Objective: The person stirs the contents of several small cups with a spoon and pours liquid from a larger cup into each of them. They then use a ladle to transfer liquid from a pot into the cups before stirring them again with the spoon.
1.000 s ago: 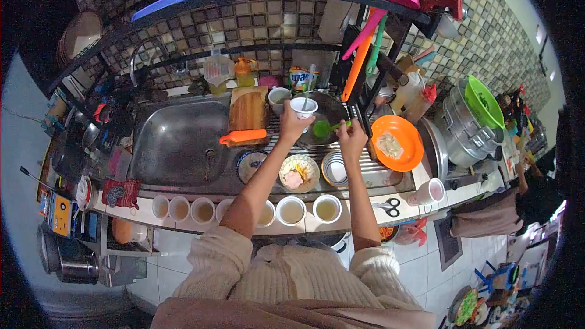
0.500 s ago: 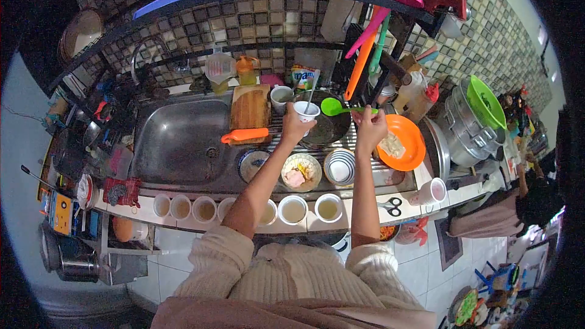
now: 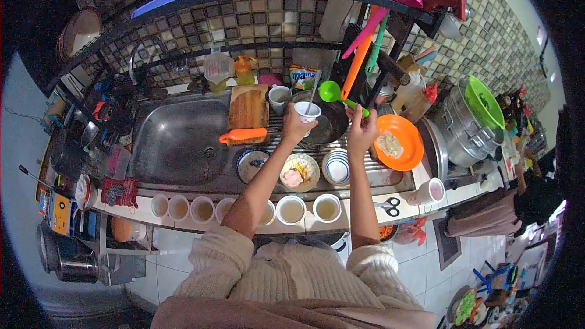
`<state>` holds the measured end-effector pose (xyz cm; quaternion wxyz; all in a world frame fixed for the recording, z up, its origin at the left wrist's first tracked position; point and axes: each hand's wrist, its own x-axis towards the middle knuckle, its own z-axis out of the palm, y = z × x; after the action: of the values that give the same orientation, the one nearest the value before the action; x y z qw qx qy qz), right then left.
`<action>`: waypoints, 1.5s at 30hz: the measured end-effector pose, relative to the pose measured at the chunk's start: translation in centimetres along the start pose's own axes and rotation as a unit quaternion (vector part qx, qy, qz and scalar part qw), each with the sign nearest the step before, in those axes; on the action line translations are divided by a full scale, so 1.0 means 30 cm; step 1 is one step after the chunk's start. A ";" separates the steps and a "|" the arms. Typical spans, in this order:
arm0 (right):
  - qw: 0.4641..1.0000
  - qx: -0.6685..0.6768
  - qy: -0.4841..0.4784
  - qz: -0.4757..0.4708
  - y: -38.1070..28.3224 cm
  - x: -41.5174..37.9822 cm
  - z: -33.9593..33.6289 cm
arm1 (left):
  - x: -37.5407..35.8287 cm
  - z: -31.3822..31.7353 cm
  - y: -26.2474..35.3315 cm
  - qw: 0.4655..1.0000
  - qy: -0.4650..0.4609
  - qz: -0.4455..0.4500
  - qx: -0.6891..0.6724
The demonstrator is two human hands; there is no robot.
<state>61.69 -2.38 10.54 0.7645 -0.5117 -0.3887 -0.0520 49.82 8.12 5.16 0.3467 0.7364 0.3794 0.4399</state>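
Observation:
My left hand is wrapped round a white cup with a thin metal handle standing in it. In my right hand is a green ladle, pinched by its handle, its scoop to the right of the cup and raised above it. A dark pan with an orange handle sits below both hands. Close by the cup stands a grey-white mug. Nearer to me are a bowl with pink and yellow food and a striped bowl.
Several cups of cloudy liquid line the counter's front edge. Scissors and another cup lie to the right. An orange plate bears pale food. A steel sink and wooden board are left; utensils hang above.
My right hand has shifted slightly left, and the green ladle is now tilted with its scoop higher. The left hand and its cup have hardly moved.

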 end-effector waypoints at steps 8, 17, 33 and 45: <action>0.971 -0.221 -0.084 0.029 0.142 -0.056 -0.052 | -0.006 -0.022 0.029 1.000 0.009 -0.028 -0.006; 0.973 0.065 0.026 0.219 0.094 -0.023 -0.068 | 0.004 -0.029 0.001 1.000 0.013 0.009 0.007; 0.994 0.065 -0.076 0.044 -0.056 0.005 -0.013 | -0.011 0.004 0.039 0.999 0.024 0.001 0.021; 0.957 -0.269 -0.106 0.031 0.111 -0.048 -0.051 | -0.008 -0.015 0.020 1.000 0.026 0.009 -0.007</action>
<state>63.10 -2.52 6.88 0.5546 -0.7127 -0.4227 -0.0761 49.49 7.71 5.75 0.3380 0.7257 0.3784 0.4646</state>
